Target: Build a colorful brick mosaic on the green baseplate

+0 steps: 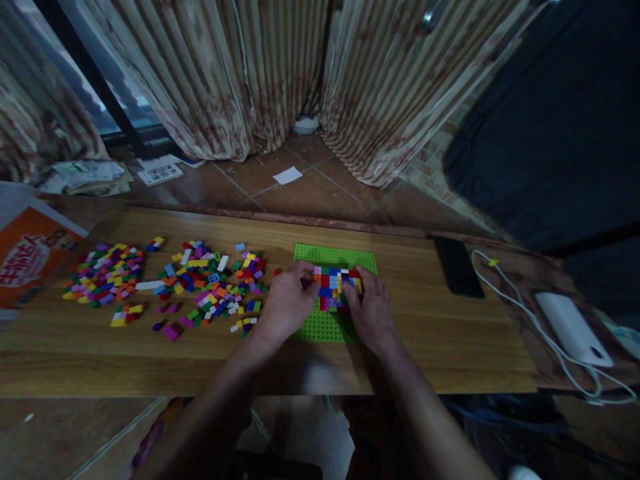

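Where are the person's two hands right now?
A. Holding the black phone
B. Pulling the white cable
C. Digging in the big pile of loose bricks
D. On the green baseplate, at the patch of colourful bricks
D: the left hand and the right hand both rest on the green baseplate, fingertips meeting at the patch of colourful bricks; the loose bricks, black phone and white cable lie untouched.

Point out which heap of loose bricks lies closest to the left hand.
The larger middle heap, just left of the left hand. The far-left heap sits near the orange box, well away from it.
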Demonstrator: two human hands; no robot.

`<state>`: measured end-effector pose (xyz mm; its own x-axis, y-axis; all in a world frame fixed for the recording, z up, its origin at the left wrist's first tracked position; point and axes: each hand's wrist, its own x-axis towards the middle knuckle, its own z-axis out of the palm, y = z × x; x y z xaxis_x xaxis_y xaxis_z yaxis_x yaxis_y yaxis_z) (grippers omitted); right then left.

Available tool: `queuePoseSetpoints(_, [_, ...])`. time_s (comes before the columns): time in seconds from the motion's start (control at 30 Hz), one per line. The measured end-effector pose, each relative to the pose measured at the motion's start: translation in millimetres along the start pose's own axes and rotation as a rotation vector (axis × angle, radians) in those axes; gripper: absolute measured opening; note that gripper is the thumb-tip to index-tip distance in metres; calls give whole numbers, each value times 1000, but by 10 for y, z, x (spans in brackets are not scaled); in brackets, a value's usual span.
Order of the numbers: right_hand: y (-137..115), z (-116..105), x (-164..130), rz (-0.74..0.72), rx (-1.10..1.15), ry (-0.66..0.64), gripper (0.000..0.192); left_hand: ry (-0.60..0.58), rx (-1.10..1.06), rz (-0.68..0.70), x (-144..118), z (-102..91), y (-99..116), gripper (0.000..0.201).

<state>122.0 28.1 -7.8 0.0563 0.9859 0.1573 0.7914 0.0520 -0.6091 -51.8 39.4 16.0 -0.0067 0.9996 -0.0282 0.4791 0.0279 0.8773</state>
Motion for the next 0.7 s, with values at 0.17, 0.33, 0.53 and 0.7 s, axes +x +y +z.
queuePoseSetpoints(0.17, [132, -113, 102, 86, 265, 57, 60, 20, 64, 25, -31, -3, 17, 24])
queuePoseSetpoints(0.33, [199, -271, 269, 285, 524, 281, 59, 17, 111, 14, -46, -35, 44, 23])
queuePoseSetpoints(0.53, [23, -220, 250, 129, 329, 228, 58, 9, 115, -27, -49, -146, 67, 30])
queuePoseSetpoints(0.7, [-84, -95, 245, 65, 227, 129, 63, 31, 95, -18, -55, -205, 45, 31])
